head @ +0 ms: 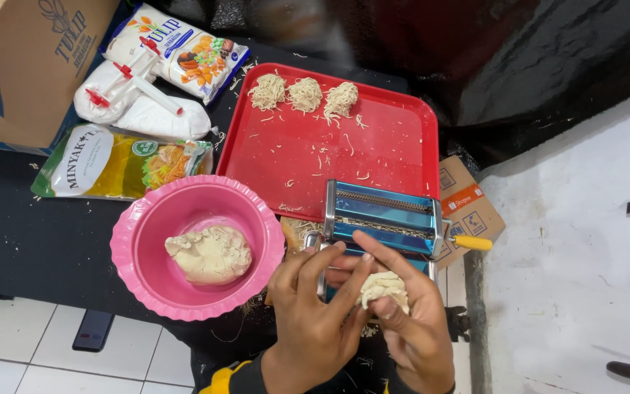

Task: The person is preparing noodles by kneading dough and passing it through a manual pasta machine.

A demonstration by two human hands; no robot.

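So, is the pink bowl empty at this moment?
No, the pink bowl holds a lump of pale dough, which lies on its bottom left of the hands.

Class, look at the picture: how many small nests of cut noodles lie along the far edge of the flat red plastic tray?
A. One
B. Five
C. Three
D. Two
C: three small pale noodle nests sit side by side along the far edge of the red plastic tray, with only loose scraps scattered over the rest of it.
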